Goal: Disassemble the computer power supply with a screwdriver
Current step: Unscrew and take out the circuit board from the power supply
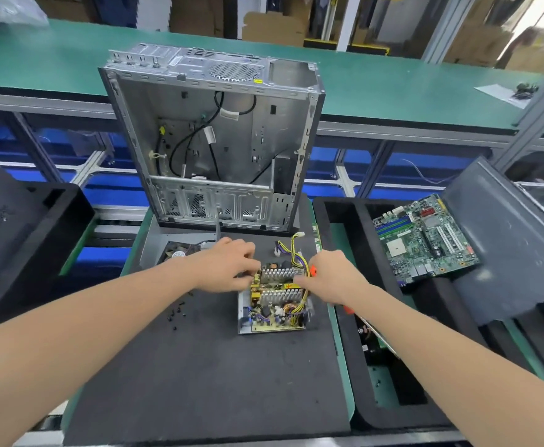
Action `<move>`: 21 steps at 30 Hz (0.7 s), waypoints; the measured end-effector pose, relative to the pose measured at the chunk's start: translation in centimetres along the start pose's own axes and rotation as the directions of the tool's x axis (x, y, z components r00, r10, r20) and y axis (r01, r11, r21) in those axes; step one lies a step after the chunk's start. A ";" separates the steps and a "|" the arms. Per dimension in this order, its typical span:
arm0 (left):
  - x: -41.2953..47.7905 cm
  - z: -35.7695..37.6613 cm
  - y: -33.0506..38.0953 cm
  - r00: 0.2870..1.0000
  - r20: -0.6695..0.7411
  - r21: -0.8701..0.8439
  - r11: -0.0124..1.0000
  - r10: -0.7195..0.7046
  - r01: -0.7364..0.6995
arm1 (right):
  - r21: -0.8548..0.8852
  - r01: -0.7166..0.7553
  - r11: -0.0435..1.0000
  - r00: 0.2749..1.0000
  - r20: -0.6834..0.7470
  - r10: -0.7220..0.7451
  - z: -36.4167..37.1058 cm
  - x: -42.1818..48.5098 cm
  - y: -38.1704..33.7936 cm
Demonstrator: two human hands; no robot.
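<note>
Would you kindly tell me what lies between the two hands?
In the head view, the power supply's heatsink lies between left hand and right hand.

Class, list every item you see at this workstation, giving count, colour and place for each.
computer case: one, grey, upright behind the mat
mat: one, black, on the bench
power supply: one, lid off, yellow board, mid-mat
screws: several, black, loose left of the power supply
right tray: one, black, beside the mat
motherboard: one, green, in the right tray
screwdriver: one, orange handle, in the right hand
left hand: on the power supply's far left edge
right hand: grips the screwdriver
</note>
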State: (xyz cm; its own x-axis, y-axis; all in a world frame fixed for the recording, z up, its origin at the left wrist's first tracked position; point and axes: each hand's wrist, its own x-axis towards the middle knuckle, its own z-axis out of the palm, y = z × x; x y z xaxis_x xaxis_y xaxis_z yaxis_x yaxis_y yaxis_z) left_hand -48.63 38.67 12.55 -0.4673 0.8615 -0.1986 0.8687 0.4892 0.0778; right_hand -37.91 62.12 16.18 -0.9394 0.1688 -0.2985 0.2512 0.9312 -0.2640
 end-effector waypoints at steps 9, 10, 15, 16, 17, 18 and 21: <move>0.0 2.1 3.8 0.951 -0.282 -0.192 0.978 -0.131 0.078 | 0.023 0.049 0.999 0.943 -0.329 -0.039 -2.6 -3.0 -1.0; -0.2 2.4 5.4 0.924 -0.358 -0.215 0.975 -0.134 0.058 | 0.048 0.062 0.997 0.930 -0.366 -0.040 -2.6 -3.2 -1.2; -1.7 5.8 11.4 0.873 -0.481 -0.233 0.972 -0.081 -0.038 | 0.193 0.263 0.945 0.864 -0.484 -0.142 -2.0 -3.9 -2.1; -1.8 6.5 12.0 0.867 -0.482 -0.222 0.975 -0.123 0.014 | 0.181 0.287 0.941 0.851 -0.498 -0.164 -1.8 -4.1 -2.2; -1.6 7.0 12.5 0.856 -0.486 -0.197 0.977 -0.174 0.086 | 0.182 0.307 0.934 0.842 -0.509 -0.178 -1.6 -4.3 -2.2; -1.1 7.2 12.8 0.848 -0.480 -0.169 0.972 -0.227 0.164 | 0.190 0.328 0.925 0.835 -0.516 -0.189 -1.4 -4.4 -2.0; 1.5 6.4 13.1 0.835 -0.380 -0.116 0.916 -0.397 0.383 | 0.210 0.351 0.913 0.824 -0.533 -0.193 -1.0 -4.8 -1.2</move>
State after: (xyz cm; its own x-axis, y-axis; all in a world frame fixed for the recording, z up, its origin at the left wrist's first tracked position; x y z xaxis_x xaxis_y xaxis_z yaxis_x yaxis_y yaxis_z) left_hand -36.88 45.49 7.07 -0.7979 0.5769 0.1747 0.5979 0.7941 0.1086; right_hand -33.98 60.54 18.88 -0.9467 0.1311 0.2943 -0.0510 0.8410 -0.5386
